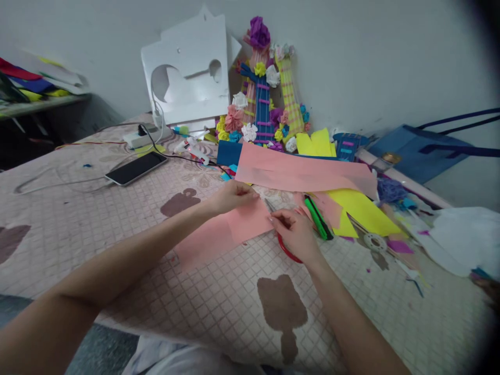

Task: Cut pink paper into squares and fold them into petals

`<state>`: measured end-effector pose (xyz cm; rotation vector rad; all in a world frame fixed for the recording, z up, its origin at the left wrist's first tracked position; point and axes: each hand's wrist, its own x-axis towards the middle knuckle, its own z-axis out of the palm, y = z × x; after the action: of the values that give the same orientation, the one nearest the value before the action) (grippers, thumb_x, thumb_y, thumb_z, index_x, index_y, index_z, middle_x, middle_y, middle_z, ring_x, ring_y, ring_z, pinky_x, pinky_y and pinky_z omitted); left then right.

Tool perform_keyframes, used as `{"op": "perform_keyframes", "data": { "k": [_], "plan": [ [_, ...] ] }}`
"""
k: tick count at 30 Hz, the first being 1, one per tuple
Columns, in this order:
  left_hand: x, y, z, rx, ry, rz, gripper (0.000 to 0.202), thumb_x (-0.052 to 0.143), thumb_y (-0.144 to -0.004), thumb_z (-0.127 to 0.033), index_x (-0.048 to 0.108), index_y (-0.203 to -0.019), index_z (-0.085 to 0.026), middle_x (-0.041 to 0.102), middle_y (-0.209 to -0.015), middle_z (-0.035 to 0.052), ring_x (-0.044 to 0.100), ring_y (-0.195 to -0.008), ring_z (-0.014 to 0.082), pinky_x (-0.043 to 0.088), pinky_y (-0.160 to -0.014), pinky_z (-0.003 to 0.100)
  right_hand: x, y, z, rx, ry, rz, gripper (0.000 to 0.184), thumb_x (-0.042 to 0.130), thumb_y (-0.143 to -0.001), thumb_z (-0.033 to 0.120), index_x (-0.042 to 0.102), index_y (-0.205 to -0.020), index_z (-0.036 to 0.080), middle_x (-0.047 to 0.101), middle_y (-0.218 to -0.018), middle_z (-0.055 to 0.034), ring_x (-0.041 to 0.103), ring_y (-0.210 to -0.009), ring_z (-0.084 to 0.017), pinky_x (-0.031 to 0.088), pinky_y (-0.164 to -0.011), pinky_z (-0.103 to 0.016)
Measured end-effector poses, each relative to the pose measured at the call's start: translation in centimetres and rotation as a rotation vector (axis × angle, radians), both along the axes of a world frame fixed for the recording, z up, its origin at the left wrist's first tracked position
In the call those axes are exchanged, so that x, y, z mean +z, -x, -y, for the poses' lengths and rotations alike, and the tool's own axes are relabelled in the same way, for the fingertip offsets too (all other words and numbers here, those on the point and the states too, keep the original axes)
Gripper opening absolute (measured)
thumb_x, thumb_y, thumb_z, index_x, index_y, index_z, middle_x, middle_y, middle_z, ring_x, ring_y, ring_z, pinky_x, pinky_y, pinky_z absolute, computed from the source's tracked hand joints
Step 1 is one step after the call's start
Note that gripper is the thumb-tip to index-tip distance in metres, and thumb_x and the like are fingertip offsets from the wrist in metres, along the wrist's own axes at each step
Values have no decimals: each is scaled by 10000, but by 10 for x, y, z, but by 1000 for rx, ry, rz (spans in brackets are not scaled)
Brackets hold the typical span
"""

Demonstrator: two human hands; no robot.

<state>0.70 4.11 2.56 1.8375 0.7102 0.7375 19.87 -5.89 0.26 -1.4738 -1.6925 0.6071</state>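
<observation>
A strip of pink paper [219,234] lies across the patterned cloth [117,250] in front of me. My left hand [232,197] pinches its far edge, fingers closed on the sheet. My right hand [295,234] is closed round red-handled scissors [287,249], whose blades point up and left into the pink paper near my left fingers. Just right of that hand lies a green utility knife [318,217].
More pink [300,174] and yellow [363,211] sheets lie behind the hands. Paper-flower craft pieces [265,99] lean on the wall beside a white cut-out board [187,78]. A phone [136,168], a glue gun [195,151], a power strip and cables lie left. A blue bag [422,151] sits right.
</observation>
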Motion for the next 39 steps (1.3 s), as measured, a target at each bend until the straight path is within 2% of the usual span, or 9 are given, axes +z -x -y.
{"op": "perform_keyframes", "data": {
  "k": [3,6,8,13,18,24,29,34,39],
  "plan": [
    [-2,8,-6,-41,34,-35,391,539,-840,-462,541,-647,-122,417,-573,-38,352,-524,58,245,-489,203,-2,-4,-2,-17,-10,-11,213,558,-840,361,634,-750,184,569,-550,14,513,-512,-138,390,-524,-265],
    [-11,18,-15,-228,154,-139,353,672,-738,-468,604,-758,-122,480,-614,-31,402,-540,65,266,-490,195,-3,-8,-3,-6,2,-59,213,555,-842,368,633,-769,184,573,-573,15,517,-504,-135,391,-523,-266],
    [-18,24,-21,-262,216,-208,356,728,-679,-450,612,-744,-120,495,-595,-31,409,-518,64,266,-476,192,-4,-9,-3,6,21,-82,209,558,-842,368,631,-776,184,581,-594,12,523,-511,-136,391,-522,-265],
    [-27,31,-27,-227,252,-215,348,752,-662,-423,593,-702,-117,489,-567,-38,401,-495,55,248,-464,183,-5,-14,-2,8,56,-134,175,584,-827,356,635,-827,189,602,-647,5,535,-547,-137,409,-542,-266],
    [-24,30,-22,-247,392,-194,399,772,-644,-419,607,-845,-116,600,-720,16,506,-595,88,341,-534,197,-8,-18,-3,11,67,-112,180,569,-840,364,629,-815,196,590,-624,11,538,-542,-139,412,-543,-273],
    [-23,30,-19,-42,381,-217,456,682,-704,-557,556,-880,-155,456,-642,-43,406,-535,69,291,-476,192,-12,-23,-6,-5,75,-131,185,576,-835,370,636,-810,197,591,-621,6,540,-554,-146,409,-543,-276],
    [-29,33,-22,-58,410,-287,524,582,-728,-662,469,-651,-156,398,-592,-35,394,-509,76,328,-488,217,-16,-26,-8,-2,110,-176,189,580,-833,375,632,-802,196,569,-589,13,528,-538,-142,401,-521,-268],
    [-30,35,-23,-138,297,-335,551,618,-710,-640,390,-545,-166,326,-511,-46,329,-447,62,234,-433,215,-19,-27,-9,-18,137,-214,208,597,-820,399,632,-814,194,562,-579,18,513,-518,-132,389,-504,-261],
    [-30,37,-23,-175,386,-349,479,657,-684,-617,589,-658,-143,499,-558,-14,417,-458,78,301,-437,208,-20,-29,-10,-23,183,-279,251,612,-802,436,630,-810,186,563,-565,17,496,-501,-123,371,-479,-252]
  ]
}}
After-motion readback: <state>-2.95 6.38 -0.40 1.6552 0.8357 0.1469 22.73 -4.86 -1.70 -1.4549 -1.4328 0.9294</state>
